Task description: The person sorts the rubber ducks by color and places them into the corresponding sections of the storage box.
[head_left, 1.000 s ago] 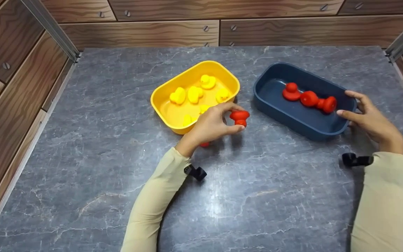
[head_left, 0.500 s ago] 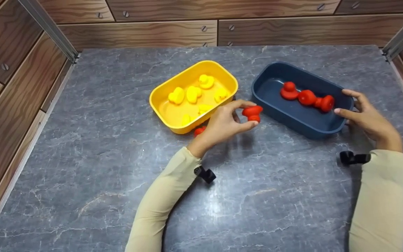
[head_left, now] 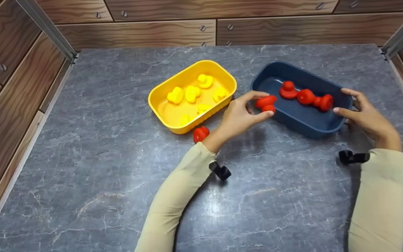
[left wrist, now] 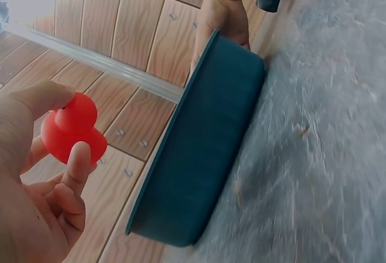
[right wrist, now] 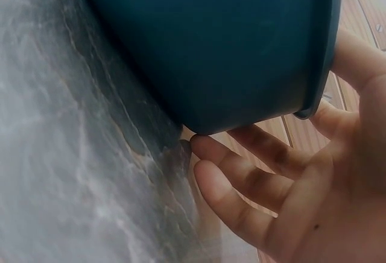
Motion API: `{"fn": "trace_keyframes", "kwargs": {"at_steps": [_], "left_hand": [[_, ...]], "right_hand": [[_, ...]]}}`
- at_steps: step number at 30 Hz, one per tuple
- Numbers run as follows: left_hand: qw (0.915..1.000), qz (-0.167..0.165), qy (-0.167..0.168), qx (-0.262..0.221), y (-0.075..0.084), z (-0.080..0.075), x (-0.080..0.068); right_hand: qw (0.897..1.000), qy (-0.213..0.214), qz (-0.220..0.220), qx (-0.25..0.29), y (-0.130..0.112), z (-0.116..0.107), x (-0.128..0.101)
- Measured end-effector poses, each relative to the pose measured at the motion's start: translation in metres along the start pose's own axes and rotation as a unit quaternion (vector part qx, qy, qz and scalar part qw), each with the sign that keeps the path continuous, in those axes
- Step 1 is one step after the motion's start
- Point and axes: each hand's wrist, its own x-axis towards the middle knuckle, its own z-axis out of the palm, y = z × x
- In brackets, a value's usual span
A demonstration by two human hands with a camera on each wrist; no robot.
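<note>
The left hand (head_left: 238,119) pinches a red duck (head_left: 266,103) between thumb and forefinger and holds it above the near left rim of the blue tray (head_left: 303,122), clear of the tabletop; the left wrist view shows the same red duck (left wrist: 72,131) clamped between the thumb above and a fingertip below, with the tray's outer wall (left wrist: 199,154) just beside it. The right hand (head_left: 366,117) rests against the right end of the blue tray, the thumb over the rim and the fingers lying loosely under and along the outer wall; the right wrist view shows these fingers (right wrist: 253,178) relaxed and only slightly bent against the tray wall (right wrist: 211,40), not clenched. Inside the blue tray lie three more red ducks (head_left: 305,96) in a row near the far wall, touching or nearly touching one another. A further red duck on the table (head_left: 200,133) lies just beside the near corner of the yellow tray (head_left: 159,105), close to the left wrist. The yellow tray stands to the left of the blue tray, near it but not touching, and contains several yellow ducks (head_left: 191,93). Both trays stand on a grey marble-pattern tabletop (head_left: 117,168) bounded by wood-pattern walls (head_left: 19,80).
</note>
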Motion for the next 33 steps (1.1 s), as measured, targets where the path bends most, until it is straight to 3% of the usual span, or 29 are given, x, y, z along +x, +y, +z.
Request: {"fn": "trace_keyframes", "kwargs": {"at_steps": [9,13,23,33], "left_hand": [[0.9989,0.014,0.033,-0.029,0.005,0.017,0.014],[0.9988,-0.003,0.036,-0.034,0.010,0.024,0.021],[0.9958,-0.061,0.054,0.043,0.013,0.041,0.036],[0.9909,-0.097,0.050,0.079,0.016,0.045,0.044]], "right_hand": [[1.000,-0.004,0.002,-0.001,-0.001,0.000,0.000],[1.000,-0.006,0.002,0.015,-0.001,-0.001,0.000],[0.999,-0.008,0.011,0.032,0.001,-0.001,0.000],[0.999,-0.008,-0.001,0.034,0.001,-0.002,0.001]]}}
